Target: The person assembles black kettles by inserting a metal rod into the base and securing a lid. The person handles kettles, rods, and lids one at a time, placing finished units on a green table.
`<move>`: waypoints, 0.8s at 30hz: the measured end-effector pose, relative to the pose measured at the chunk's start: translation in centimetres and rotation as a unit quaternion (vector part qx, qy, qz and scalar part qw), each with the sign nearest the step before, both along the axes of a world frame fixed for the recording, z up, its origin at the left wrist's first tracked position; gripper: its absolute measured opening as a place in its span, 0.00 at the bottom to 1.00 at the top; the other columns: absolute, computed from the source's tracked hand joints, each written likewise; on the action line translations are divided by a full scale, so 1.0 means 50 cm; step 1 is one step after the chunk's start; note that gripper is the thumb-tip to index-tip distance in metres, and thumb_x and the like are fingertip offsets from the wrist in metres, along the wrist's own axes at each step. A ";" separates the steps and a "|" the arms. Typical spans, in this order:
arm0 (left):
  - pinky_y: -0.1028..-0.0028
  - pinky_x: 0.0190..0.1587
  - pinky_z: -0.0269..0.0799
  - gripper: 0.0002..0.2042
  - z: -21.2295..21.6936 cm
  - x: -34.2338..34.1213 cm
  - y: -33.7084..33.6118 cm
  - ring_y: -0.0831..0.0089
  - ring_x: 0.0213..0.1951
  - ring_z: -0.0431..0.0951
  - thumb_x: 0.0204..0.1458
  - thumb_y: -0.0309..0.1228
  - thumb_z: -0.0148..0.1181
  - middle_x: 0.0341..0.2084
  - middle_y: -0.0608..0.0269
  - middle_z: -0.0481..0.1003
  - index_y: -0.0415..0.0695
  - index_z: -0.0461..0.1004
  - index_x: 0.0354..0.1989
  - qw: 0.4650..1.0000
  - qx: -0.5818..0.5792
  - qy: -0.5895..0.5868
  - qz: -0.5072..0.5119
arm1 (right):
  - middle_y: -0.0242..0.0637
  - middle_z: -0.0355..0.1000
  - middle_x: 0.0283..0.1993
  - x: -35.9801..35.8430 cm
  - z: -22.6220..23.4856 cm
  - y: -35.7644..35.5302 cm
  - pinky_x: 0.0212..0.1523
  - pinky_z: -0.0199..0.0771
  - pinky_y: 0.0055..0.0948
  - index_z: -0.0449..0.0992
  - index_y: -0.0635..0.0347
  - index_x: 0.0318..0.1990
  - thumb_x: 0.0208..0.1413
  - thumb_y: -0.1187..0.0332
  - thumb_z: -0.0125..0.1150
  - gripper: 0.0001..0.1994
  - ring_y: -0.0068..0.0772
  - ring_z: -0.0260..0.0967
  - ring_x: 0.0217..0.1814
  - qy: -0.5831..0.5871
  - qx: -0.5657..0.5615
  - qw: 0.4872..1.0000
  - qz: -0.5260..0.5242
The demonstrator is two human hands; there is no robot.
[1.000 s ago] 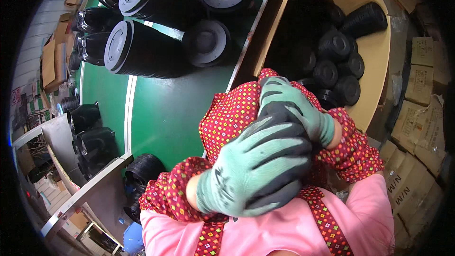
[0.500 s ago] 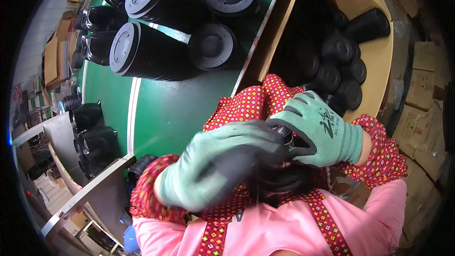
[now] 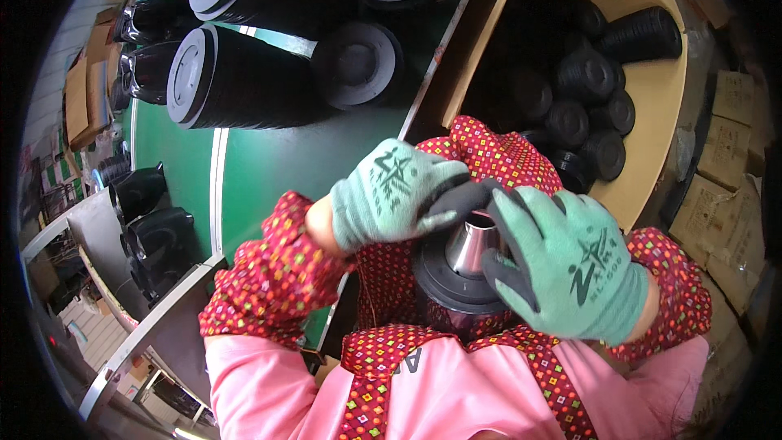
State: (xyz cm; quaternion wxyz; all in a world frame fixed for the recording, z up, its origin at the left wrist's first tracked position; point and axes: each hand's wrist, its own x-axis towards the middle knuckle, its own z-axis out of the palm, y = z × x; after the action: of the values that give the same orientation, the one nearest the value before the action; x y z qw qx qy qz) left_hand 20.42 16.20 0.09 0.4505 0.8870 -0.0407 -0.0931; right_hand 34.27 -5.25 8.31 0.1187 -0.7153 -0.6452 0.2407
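Note:
In front of my chest a shiny metal cone-shaped piece [image 3: 471, 248] stands up from a round black base [image 3: 440, 281] with a glossy lower part. My right hand [image 3: 570, 265], in a green glove with dark fingertips, curls its fingers and thumb around the right side of the cone. My left hand [image 3: 399, 191], gloved alike, has its fingers bent together at the cone's top, against the right fingertips. Whatever the left fingers pinch is hidden.
Stacks of black round discs [image 3: 244, 77] lie on the green table [image 3: 269, 163], beside glossy black housings [image 3: 155, 73]. A cardboard box [image 3: 652, 114] at the right holds several stacks of black round parts. More dark glossy parts [image 3: 163, 244] sit on the left. Brown cartons [image 3: 717, 220] stand far right.
My left hand, blurred before, has moved up and away from my body to the cone's top. My right hand has shifted slightly nearer to me. The metal cone and black base now show clearly.

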 end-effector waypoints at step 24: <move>0.57 0.47 0.77 0.18 0.148 -0.043 -0.129 0.53 0.46 0.78 0.37 0.32 0.75 0.44 0.57 0.77 0.49 0.86 0.41 0.946 0.222 -0.207 0.112 | 0.46 0.77 0.59 -0.001 -0.290 0.192 0.72 0.64 0.48 0.79 0.69 0.53 0.73 0.65 0.57 0.14 0.47 0.71 0.69 0.710 0.093 0.684 0.136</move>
State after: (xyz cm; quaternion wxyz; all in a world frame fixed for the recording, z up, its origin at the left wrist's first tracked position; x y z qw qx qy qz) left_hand 18.25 9.76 7.52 0.2311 0.9631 -0.0116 0.1376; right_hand 34.22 4.34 -6.18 0.5735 -0.2196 -0.4770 0.6288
